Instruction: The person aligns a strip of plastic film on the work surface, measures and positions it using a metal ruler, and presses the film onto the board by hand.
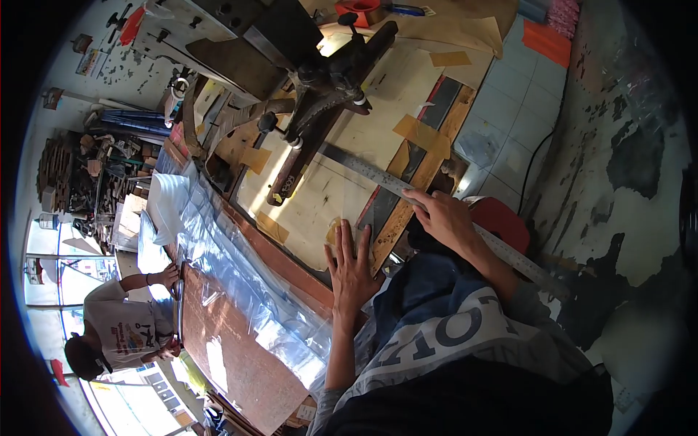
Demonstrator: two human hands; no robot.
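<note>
My right hand (445, 216) is closed around a long metal ruler (374, 174). One end of the ruler lies across a pale sheet (305, 192) on the work table, reaching a dark bar (331, 138); the other end extends past my forearm. Spread flat, my left hand (351, 270) presses on the near edge of the sheet, by a small yellowish patch. Pieces of brown tape (422, 136) stick to the sheet and its dark border. Above the bar stands a black metal clamp head (320, 83) with knobs.
Clear plastic sheeting (247, 254) lies beside the table, next to a reddish-brown board (240, 327). Another person (120, 320) stands at that board with both hands at its edge. A red round object (502, 221) sits below my right forearm. Stacked wood pieces (94, 167) stand at the left wall.
</note>
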